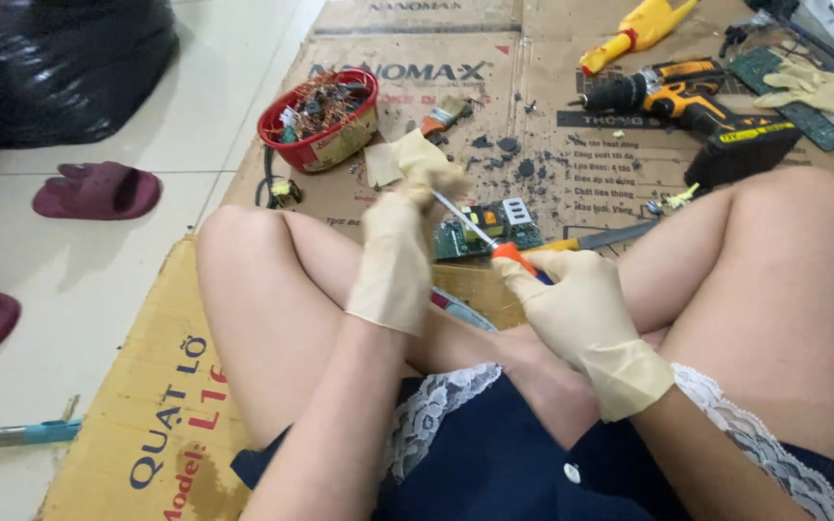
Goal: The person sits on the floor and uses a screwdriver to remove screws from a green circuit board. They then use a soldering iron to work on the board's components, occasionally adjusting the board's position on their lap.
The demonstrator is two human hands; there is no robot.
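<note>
Red bowl (320, 121) of stripped copper parts on cardboard (147, 386). Left hand (417, 183), fingers closed on the shaft tip over green circuit board (485, 230); right hand (571, 309) fingers clamped on orange screwdriver (514, 253). Board partly stripped, components remain. Drill (687, 96) lies right.

Bare cardboard (533, 87) lies open beyond the circuit board (480, 230), dotted only with small dark debris (518, 159). The red bowl (320, 118) blocks the left, the cordless drill (697, 101) the right, and raised knees (243, 241) hem both sides.
</note>
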